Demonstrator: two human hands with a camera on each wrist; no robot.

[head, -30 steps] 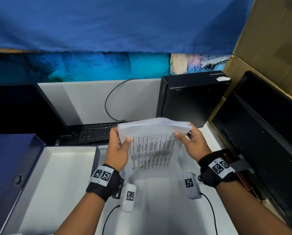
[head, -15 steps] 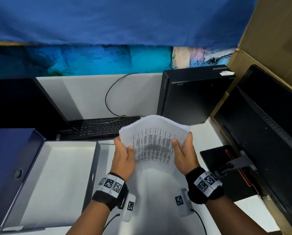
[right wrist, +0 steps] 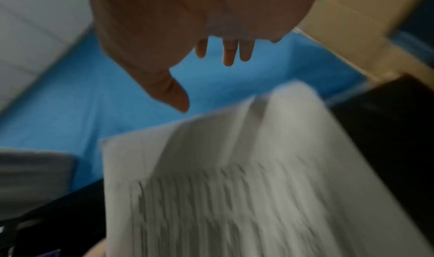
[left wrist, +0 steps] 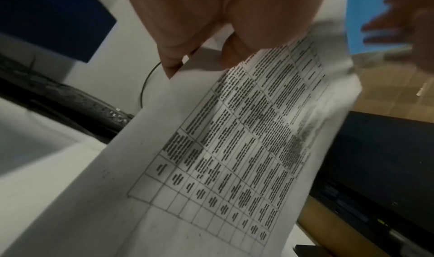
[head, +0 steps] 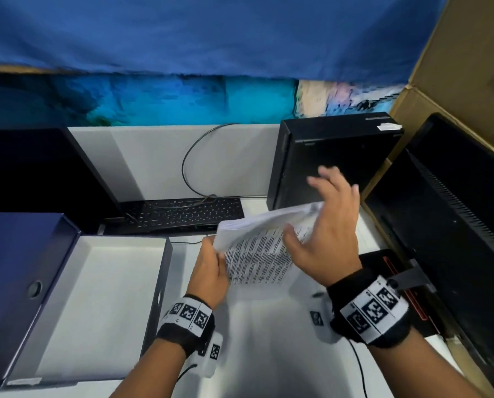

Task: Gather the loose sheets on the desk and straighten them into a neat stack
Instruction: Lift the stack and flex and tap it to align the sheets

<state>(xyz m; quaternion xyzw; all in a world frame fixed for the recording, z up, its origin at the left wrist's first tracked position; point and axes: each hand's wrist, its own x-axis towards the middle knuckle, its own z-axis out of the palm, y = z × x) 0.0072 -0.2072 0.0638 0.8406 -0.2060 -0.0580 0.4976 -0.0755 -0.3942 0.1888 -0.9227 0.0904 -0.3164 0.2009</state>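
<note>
White printed sheets (head: 257,254) are gripped along their left edge by the left hand (head: 208,271) and held tilted above the desk (head: 268,354). The right hand (head: 326,234) is spread wide, fingers straight; contact with the stack's right side cannot be judged through blur. Beyond, a keyboard (head: 182,214) is partly hidden behind the paper.

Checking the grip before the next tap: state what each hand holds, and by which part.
The left hand grips the stack of sheets by its left edge. The right hand is spread open beside the stack, holding nothing.
</note>
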